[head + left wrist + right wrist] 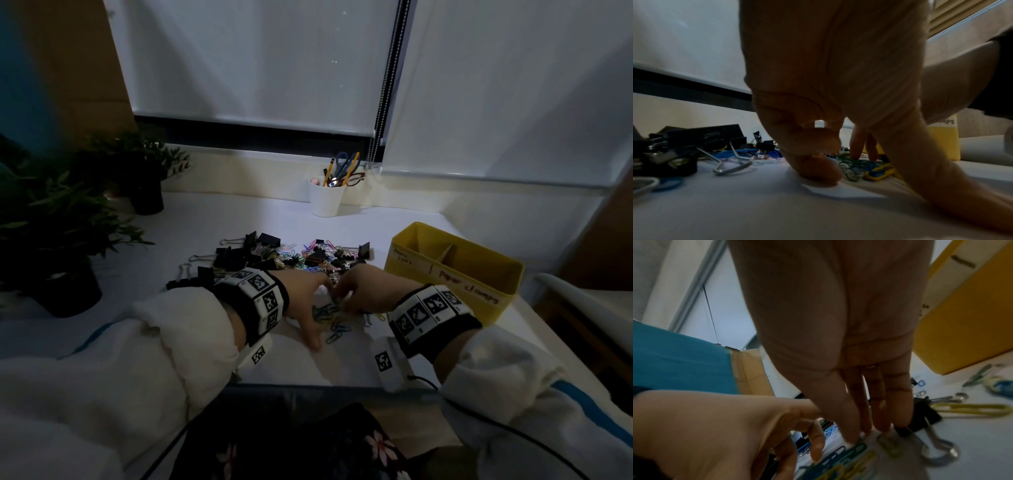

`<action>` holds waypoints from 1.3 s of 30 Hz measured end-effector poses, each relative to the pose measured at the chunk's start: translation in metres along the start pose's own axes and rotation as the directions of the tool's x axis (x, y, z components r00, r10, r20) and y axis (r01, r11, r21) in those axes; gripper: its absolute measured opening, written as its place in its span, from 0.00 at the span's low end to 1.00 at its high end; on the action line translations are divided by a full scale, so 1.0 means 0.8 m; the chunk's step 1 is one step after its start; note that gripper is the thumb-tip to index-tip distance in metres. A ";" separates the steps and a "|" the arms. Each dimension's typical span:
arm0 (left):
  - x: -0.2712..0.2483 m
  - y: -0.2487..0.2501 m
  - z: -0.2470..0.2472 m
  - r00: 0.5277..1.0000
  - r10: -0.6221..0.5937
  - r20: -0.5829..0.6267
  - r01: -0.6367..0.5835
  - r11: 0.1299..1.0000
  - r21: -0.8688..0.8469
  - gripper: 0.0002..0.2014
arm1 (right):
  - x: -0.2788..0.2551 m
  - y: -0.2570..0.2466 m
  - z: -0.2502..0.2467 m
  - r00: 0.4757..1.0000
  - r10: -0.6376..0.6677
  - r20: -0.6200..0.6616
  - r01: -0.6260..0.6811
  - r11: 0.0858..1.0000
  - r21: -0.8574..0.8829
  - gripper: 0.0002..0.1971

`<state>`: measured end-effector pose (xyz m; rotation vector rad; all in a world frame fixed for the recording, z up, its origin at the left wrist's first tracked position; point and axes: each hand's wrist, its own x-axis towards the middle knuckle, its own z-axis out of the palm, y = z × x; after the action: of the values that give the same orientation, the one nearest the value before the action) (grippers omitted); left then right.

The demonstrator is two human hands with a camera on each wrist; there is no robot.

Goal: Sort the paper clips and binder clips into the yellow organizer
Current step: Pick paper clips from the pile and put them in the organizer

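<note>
While both hands corral paper clips [334, 317] near the worktop's front edge, neither visibly holds one: left hand [308, 301] loosely curled, right hand [363, 291] straight-fingered. Light, thin, slippery wire (likely tangling) is best pinched across its flat loops before going to the yellow organizer [455, 270].

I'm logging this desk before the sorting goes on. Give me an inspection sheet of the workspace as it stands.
Surface: white table, dimly lit.
Job's things: mixed pile of clips; small heap of paper clips between the hands; yellow organizer, compartments look empty.
Clutter: white cup with pencils and scissors; potted plants.
Grippers: left hand and right hand, fingertips on the paper clips.
Cables: black cable from right wrist.
Surroundings: lowered blinds.
</note>
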<state>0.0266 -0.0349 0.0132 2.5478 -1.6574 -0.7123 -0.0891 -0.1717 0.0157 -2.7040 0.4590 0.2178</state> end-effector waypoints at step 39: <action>-0.010 0.025 0.009 0.999 0.049 -0.007 -0.050 0.983 -0.175 0.38 | -0.045 -0.009 0.024 0.991 0.129 0.020 -0.129 0.991 0.027 0.43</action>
<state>0.0039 -0.0353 0.0148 2.3782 -1.5745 -0.8110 -0.1218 -0.1479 0.0084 -2.6449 0.6277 0.2693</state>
